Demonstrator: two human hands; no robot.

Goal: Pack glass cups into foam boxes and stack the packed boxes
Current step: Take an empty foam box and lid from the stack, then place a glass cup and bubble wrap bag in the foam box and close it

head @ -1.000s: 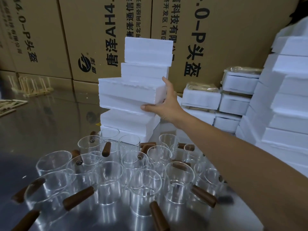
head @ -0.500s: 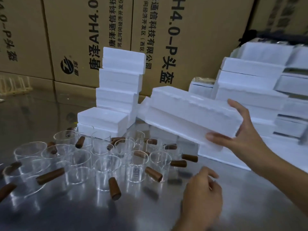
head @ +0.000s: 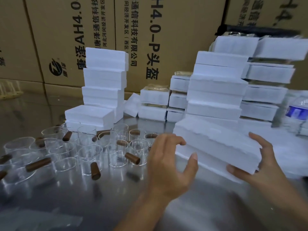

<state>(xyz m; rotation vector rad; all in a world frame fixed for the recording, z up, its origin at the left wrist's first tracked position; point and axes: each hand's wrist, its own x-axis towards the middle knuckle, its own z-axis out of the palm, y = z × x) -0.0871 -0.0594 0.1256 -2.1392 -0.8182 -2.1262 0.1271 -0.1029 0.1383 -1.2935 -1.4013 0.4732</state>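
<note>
Motion blur softens the foam box (head: 216,147), so its contents and lid seam cannot be read. The water bottle (head: 298,112) is cut off at the right edge.

Your right hand (head: 260,162) clamps the box's near right end, thumb on top and fingers underneath. The fingers of your left hand (head: 168,162) are spread apart at the box's left end; contact cannot be confirmed.

Half a second ago the box was higher and your left hand lay lower, clear of it. The box now hangs low over the bench (head: 66,205).

Glass cups (head: 93,147) crowd the bench to the left. Foam stacks (head: 105,84) and cardboard cartons (head: 175,39) stand behind.
</note>
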